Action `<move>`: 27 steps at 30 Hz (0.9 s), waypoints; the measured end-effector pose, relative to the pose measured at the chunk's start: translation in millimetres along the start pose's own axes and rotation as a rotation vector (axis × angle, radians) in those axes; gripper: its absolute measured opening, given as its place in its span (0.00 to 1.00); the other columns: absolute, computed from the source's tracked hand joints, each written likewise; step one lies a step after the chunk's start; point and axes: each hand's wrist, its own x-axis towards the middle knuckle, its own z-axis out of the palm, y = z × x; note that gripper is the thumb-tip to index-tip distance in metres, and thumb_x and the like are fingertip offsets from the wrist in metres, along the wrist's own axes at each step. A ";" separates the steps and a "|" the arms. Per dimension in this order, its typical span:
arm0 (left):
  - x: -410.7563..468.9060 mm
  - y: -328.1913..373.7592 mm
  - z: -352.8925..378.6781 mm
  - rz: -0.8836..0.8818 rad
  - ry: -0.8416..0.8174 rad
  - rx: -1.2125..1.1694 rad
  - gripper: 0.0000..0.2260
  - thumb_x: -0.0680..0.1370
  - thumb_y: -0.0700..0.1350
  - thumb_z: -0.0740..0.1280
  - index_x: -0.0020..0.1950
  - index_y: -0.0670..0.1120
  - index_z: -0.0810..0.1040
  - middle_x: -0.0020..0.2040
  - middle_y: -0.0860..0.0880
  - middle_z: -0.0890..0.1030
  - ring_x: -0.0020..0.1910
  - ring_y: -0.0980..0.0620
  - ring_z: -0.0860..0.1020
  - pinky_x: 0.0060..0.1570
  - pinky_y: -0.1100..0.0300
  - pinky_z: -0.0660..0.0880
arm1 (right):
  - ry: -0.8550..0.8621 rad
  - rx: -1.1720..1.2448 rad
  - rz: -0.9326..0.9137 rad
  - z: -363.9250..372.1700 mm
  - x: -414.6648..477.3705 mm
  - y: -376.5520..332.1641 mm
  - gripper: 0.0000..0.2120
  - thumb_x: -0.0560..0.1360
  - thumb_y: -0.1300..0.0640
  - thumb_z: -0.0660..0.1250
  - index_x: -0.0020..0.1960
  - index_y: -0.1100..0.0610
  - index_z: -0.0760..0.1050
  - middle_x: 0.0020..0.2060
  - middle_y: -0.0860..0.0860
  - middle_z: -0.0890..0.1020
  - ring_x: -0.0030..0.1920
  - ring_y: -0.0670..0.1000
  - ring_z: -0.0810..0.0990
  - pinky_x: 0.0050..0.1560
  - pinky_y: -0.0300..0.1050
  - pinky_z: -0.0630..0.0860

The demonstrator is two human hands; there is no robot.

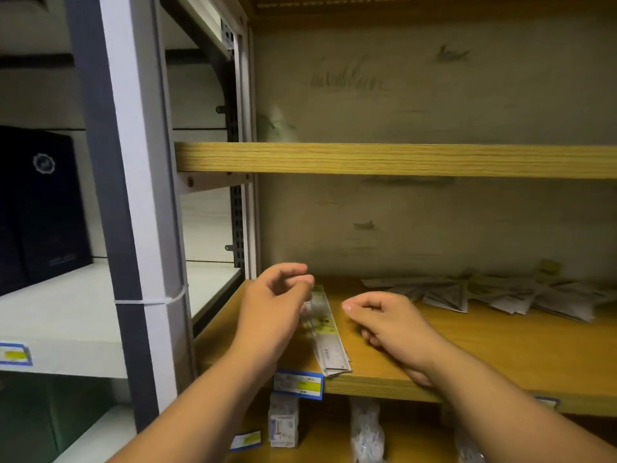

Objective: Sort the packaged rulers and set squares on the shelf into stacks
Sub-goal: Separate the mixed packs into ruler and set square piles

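A stack of packaged rulers (329, 339) lies lengthwise on the wooden shelf (467, 349), near its left front. My left hand (277, 299) hovers just left of the stack's far end, fingers curled loosely, holding nothing. My right hand (384, 315) hovers just right of the stack, fingers curled, also with nothing in it. A loose, overlapping heap of packaged set squares (484, 292) is spread along the back right of the same shelf.
A wooden shelf board (367, 160) runs overhead. A blue price label (298, 384) sits on the shelf's front edge. Small packaged goods (283, 426) stand on the shelf below. A grey metal upright (133, 228) and a white shelf with a dark box (40, 208) stand to the left.
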 end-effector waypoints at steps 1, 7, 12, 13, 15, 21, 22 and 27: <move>0.4 -0.1 3.8 -0.009 -0.040 -0.021 0.08 0.79 0.42 0.72 0.57 0.52 0.84 0.50 0.46 0.87 0.50 0.51 0.86 0.49 0.61 0.83 | 0.000 0.028 0.000 -0.1 -0.5 -0.5 0.06 0.80 0.53 0.71 0.51 0.54 0.86 0.34 0.49 0.80 0.30 0.42 0.74 0.30 0.35 0.70; 1.3 -0.9 43.5 -0.054 -0.257 -0.067 0.12 0.79 0.43 0.73 0.61 0.53 0.83 0.52 0.54 0.89 0.53 0.56 0.87 0.55 0.59 0.81 | 0.040 0.368 0.067 -17.4 -6.7 -6.8 0.10 0.82 0.56 0.67 0.59 0.57 0.84 0.51 0.56 0.88 0.49 0.52 0.85 0.52 0.48 0.79; 2.0 2.9 95.1 -0.054 -0.268 -0.111 0.15 0.79 0.40 0.73 0.64 0.50 0.79 0.50 0.54 0.89 0.54 0.52 0.86 0.55 0.56 0.81 | 0.094 0.229 0.044 -98.5 -14.0 -5.3 0.10 0.80 0.55 0.70 0.59 0.55 0.83 0.52 0.54 0.89 0.51 0.51 0.87 0.56 0.48 0.81; 2.1 0.7 106.4 -0.059 -0.268 -0.119 0.16 0.79 0.39 0.72 0.65 0.50 0.78 0.48 0.55 0.89 0.53 0.52 0.86 0.52 0.59 0.81 | 0.118 0.207 0.044 -119.8 -15.9 -3.4 0.10 0.79 0.55 0.71 0.59 0.55 0.83 0.53 0.54 0.89 0.51 0.51 0.87 0.56 0.48 0.81; 0.6 -5.4 128.8 -0.070 -0.268 -0.101 0.17 0.79 0.39 0.73 0.66 0.49 0.78 0.47 0.56 0.89 0.52 0.53 0.86 0.47 0.63 0.80 | 0.162 0.139 0.048 -161.2 -20.9 0.1 0.10 0.78 0.53 0.72 0.58 0.54 0.83 0.53 0.53 0.89 0.54 0.52 0.87 0.59 0.51 0.81; -4.7 -14.2 195.3 -0.094 -0.277 0.013 0.13 0.79 0.40 0.73 0.61 0.53 0.80 0.52 0.54 0.88 0.52 0.58 0.85 0.49 0.64 0.79 | 0.252 0.004 0.051 -249.1 -33.0 15.1 0.14 0.73 0.47 0.76 0.56 0.51 0.85 0.50 0.48 0.90 0.56 0.51 0.86 0.66 0.54 0.78; -3.9 -16.3 205.8 -0.098 -0.274 0.033 0.13 0.79 0.40 0.73 0.61 0.53 0.80 0.51 0.54 0.88 0.51 0.60 0.85 0.49 0.65 0.80 | 0.259 0.011 0.056 -257.9 -32.3 17.9 0.14 0.73 0.47 0.76 0.55 0.51 0.85 0.50 0.48 0.90 0.56 0.50 0.86 0.65 0.51 0.78; 5.0 -25.4 243.0 -0.092 -0.298 0.132 0.12 0.77 0.33 0.73 0.59 0.44 0.83 0.46 0.53 0.90 0.43 0.62 0.86 0.42 0.68 0.80 | 0.288 0.170 0.095 -276.2 -15.5 29.4 0.11 0.73 0.57 0.77 0.55 0.58 0.85 0.50 0.50 0.89 0.51 0.47 0.85 0.45 0.33 0.76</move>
